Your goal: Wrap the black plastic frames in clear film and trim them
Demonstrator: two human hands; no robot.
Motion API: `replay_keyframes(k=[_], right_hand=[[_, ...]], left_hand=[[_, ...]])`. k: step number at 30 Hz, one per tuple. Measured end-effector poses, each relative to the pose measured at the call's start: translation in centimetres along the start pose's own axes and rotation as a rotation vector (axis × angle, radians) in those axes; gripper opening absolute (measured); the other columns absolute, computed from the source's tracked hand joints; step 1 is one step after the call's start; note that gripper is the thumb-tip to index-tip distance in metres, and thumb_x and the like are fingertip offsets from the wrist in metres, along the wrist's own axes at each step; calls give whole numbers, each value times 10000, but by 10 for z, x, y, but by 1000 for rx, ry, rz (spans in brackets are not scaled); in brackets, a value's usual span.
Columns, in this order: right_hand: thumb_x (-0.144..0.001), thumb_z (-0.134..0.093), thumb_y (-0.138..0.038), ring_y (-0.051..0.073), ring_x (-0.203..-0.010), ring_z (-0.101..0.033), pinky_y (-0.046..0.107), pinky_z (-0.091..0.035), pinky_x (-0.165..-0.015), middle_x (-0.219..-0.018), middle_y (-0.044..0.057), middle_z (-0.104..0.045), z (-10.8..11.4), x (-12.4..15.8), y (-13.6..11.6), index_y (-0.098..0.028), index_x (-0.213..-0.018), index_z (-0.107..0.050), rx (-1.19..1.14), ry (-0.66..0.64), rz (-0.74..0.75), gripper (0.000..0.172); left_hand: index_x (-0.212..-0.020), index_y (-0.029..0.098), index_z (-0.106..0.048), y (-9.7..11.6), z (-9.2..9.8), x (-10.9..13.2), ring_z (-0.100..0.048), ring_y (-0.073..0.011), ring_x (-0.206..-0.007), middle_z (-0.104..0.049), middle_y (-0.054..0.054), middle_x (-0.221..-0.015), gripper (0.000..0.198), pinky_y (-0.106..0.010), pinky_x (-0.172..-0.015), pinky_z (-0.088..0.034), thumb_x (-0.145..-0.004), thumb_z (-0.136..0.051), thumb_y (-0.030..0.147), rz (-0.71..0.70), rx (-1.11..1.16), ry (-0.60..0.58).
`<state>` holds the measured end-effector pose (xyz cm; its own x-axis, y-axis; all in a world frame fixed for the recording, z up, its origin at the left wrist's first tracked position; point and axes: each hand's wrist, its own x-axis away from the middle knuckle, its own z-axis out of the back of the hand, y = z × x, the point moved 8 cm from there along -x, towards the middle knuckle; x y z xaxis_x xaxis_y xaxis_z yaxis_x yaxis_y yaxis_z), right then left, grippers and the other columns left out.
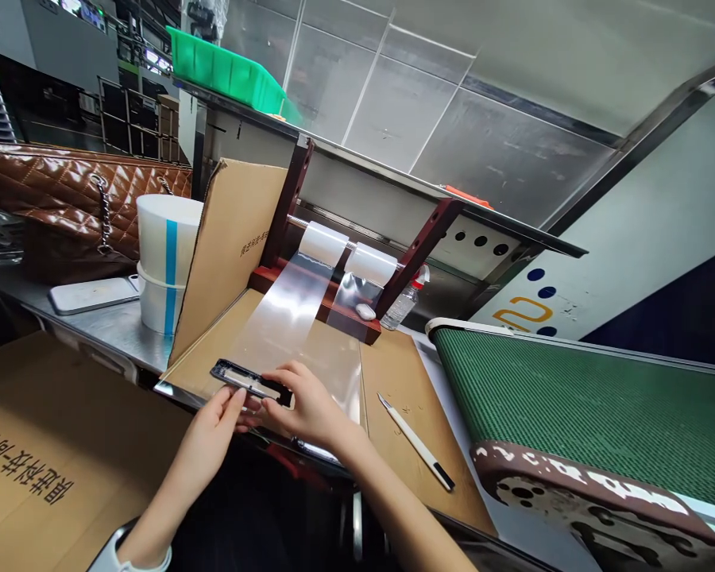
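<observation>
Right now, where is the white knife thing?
In the head view, the white craft knife lies on the cardboard sheet, right of the right hand and just left of the green conveyor belt.

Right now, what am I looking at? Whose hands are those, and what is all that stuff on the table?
The camera sits on a person's head and looks down, so the two hands are that person's own. The left hand and right hand together hold a thin dark frame over a strip of clear film. The film unrolls from white rolls on a red-brown stand. Under it lies brown cardboard, with a white knife on it, untouched. On the right is a green belt. On the left stand white tubs, a flat phone and a brown bag. A water bottle stands behind the stand.
</observation>
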<state>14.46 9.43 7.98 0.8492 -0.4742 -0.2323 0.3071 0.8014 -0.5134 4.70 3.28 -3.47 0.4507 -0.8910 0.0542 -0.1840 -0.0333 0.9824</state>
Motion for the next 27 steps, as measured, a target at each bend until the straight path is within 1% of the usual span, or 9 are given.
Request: replay_keyframes(k=[3, 6, 10, 13, 17, 20, 22, 24, 27], right_hand=[[-809, -629, -189, 200, -958, -597, 350, -497, -874, -1016, 76, -628, -2, 1, 2, -173, -1130, -646, -14, -38, -11, 322], [-809, -631, -203, 190, -958, -597, 329, -492, -879, -1024, 66, -621, -9, 4, 4, -182, -1134, -646, -17, -80, -26, 325], [-805, -630, -180, 189, -979, -591, 318, -493, -885, -1056, 73, -606, -20, 11, 5, -189, -1158, -630, -5, -87, -37, 354], [-805, -628, -177, 199, -985, -588, 329, -499, -886, -1075, 80, -605, -30, 17, 9, -199, -1171, -619, 31, -90, -56, 367], [-822, -632, -210, 220, -1010, -575, 354, -491, -914, -1098, 89, -605, -38, 20, 17, -193, -1184, -612, 95, -115, -56, 363], [-811, -687, -324, 250, -1055, -551, 403, -475, -947, -1140, 98, -594, -40, 18, 17, -188, -1199, -597, 114, -83, -22, 421], [-798, -704, -340, 267, -1106, -528, 440, -454, -984, -1191, 109, -579, -40, 17, 14, -190, -1251, -554, 104, -2, -1, 500], [-805, -688, -303, 266, -1140, -517, 450, -446, -1004, -1218, 113, -574, -43, 20, 10, -208, -1290, -515, 35, 95, 18, 524], [-819, -656, -333, 258, -1124, -549, 426, -480, -981, -1184, 95, -609, -64, 36, 4, -262, -1274, -534, -209, 147, 39, 476]], left_hand=[[-913, 178, -600, -8, 16, -6, -708, -241, -723, -743, -72, -810, 486, -334, -652, -551, -752, -594, 636, 47, 59, 59], [-912, 176, -589, -12, 40, -5, -714, -237, -705, -735, -58, -774, 468, -320, -629, -551, -798, -537, 627, 67, 125, 144], [-921, 189, -592, -12, 75, 6, -712, -202, -703, -734, -22, -736, 448, -259, -614, -547, -795, -546, 617, 59, 164, 254], [-930, 194, -614, -17, 89, 23, -707, -174, -700, -733, -2, -711, 437, -211, -604, -544, -778, -583, 602, 67, 163, 319], [-872, 203, -637, -33, 83, 51, -682, -173, -644, -705, 10, -642, 466, -218, -592, -556, -722, -620, 644, 62, 171, 365], [-812, 199, -655, -49, 69, 62, -665, -199, -623, -683, -5, -609, 514, -267, -601, -573, -650, -659, 686, 88, 194, 335], [-816, 202, -660, -58, 60, 60, -668, -217, -655, -690, -17, -631, 536, -298, -646, -581, -634, -654, 706, 113, 197, 274], [-823, 215, -665, -64, 54, 52, -670, -224, -693, -696, -21, -653, 534, -315, -703, -578, -658, -616, 720, 114, 169, 206], [-755, 246, -674, -65, 43, 44, -668, -243, -717, -697, -25, -657, 503, -340, -706, -568, -663, -598, 734, 89, 93, 87]])
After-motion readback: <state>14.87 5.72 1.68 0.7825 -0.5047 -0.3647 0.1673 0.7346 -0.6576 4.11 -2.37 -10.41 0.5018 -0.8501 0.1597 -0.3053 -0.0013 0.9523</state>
